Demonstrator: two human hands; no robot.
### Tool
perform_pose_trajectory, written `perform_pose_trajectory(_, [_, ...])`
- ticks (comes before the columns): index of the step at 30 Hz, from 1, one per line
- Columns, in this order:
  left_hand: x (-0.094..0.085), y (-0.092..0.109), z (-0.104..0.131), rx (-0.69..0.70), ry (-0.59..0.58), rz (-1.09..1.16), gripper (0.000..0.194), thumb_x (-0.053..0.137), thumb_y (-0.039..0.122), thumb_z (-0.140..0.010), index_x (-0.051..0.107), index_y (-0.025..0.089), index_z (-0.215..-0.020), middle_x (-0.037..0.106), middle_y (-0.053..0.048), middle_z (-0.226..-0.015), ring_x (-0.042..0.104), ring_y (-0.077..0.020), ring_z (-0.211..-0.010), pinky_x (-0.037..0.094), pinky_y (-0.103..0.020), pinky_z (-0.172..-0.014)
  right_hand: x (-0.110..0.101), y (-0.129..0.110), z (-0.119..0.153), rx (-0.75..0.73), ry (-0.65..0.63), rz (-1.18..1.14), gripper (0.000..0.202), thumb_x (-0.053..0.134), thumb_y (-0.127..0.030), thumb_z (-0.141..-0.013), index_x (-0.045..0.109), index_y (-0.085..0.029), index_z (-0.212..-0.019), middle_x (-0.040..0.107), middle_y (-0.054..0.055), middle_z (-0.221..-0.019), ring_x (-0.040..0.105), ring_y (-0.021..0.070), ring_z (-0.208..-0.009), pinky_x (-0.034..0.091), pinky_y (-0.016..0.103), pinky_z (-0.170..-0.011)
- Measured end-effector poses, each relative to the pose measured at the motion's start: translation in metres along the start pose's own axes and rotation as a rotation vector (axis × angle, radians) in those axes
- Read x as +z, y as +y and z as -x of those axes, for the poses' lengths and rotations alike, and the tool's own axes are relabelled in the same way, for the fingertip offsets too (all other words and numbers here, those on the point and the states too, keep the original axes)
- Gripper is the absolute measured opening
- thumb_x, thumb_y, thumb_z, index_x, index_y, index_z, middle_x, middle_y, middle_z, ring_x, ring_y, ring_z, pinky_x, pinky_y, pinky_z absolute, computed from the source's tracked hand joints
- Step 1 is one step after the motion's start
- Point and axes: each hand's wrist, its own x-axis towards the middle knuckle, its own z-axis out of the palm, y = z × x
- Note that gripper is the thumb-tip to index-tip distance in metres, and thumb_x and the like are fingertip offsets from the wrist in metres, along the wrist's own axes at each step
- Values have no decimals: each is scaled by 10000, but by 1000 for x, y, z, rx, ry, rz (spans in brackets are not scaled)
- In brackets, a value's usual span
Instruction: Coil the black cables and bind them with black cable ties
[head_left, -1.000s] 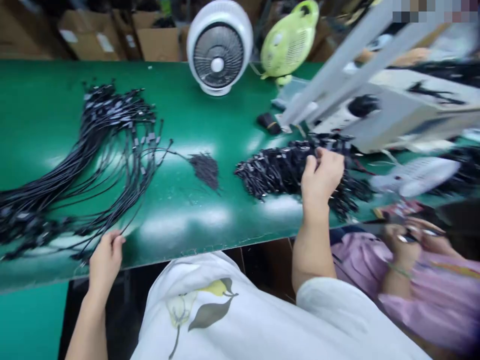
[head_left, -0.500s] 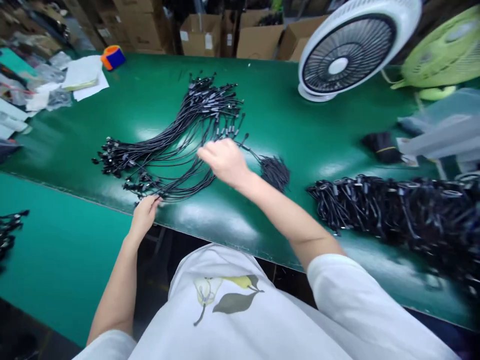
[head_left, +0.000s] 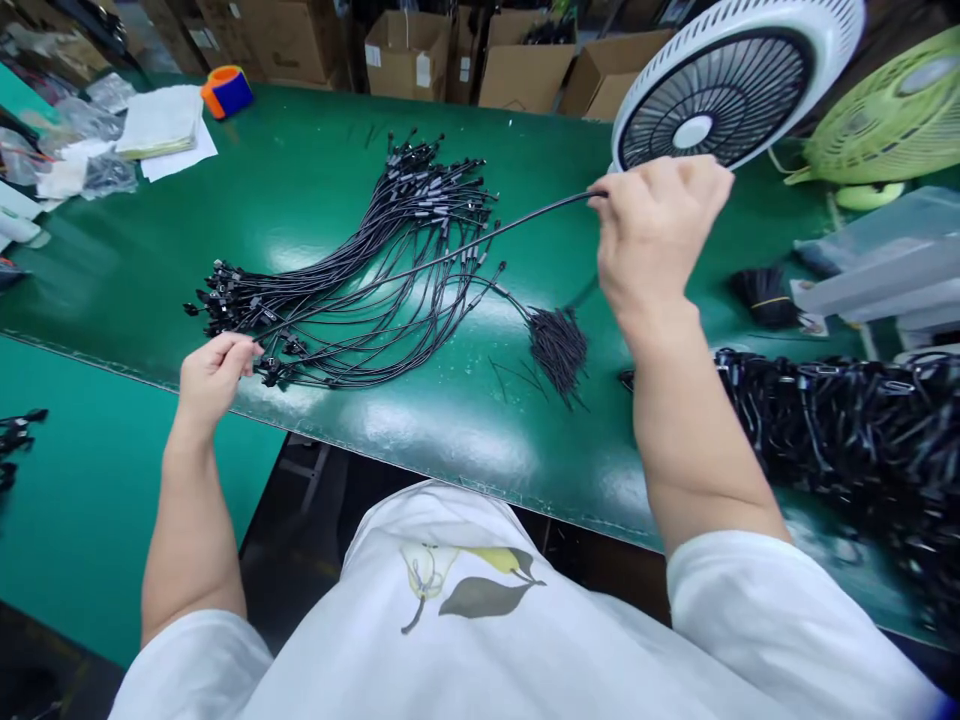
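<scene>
A black cable (head_left: 540, 211) is stretched between my two hands, slanting up to the right above the table. My right hand (head_left: 660, 225) is closed round its right end, raised in front of the white fan. My left hand (head_left: 214, 378) pinches the other end near the table's front edge, beside the connectors. Under the stretched cable lies a long bundle of black cables (head_left: 330, 272), with connectors at the left and grey-tagged ends at the upper right. A small sheaf of thin black ties (head_left: 556, 345) lies right of the bundle.
A white fan (head_left: 720, 90) and a green fan (head_left: 892, 110) stand at the back right. Heaped black cables (head_left: 847, 420) cover the right side. Papers (head_left: 161, 125) and an orange-and-blue roll (head_left: 226, 92) sit at the back left. Cardboard boxes (head_left: 525, 75) stand behind the table.
My right hand has moved up and right from the bundle, drawing one cable out taut. My left hand has shifted left along the front edge.
</scene>
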Motion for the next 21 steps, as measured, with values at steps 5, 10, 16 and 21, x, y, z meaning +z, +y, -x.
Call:
perform_pose_trajectory(5, [-7, -33, 25, -82, -14, -228, 132, 625, 273, -890, 654, 192, -791, 573, 52, -708, 497, -110, -705, 370, -179, -624, 0, 34, 36, 23, -296, 8, 512, 181, -388, -1028, 529, -154, -1321, 628, 182, -1168, 583, 254, -1012, 443, 372, -777])
perform_pose_trajectory(10, [41, -8, 47, -235, -202, 102, 250, 547, 410, -886, 648, 186, -842, 525, 34, -575, 463, -120, -515, 401, -217, -495, -3, -15, 104, -213, -803, -79, 164, 573, -293, -923, 674, -164, -922, 706, 101, -873, 637, 203, -721, 336, 271, -530])
perform_pose_trajectory(16, [145, 83, 70, -114, -658, 356, 329, 632, 397, -849, 709, 201, -1101, 705, -89, -1081, 620, -247, -1073, 461, -353, -976, -33, -69, 114, -466, -780, -613, 267, 419, -338, -1000, 650, -224, -1071, 717, 15, -1021, 654, 154, -876, 391, 242, -647])
perform_pose_trajectory(21, [164, 95, 76, -321, -814, 662, 327, 596, 418, -890, 701, 153, -1050, 480, 39, -518, 508, -134, -545, 516, -317, -713, -18, -32, 85, -182, -539, -396, 336, 510, -481, -942, 667, -192, -1011, 719, 56, -973, 643, 198, -884, 355, 265, -632])
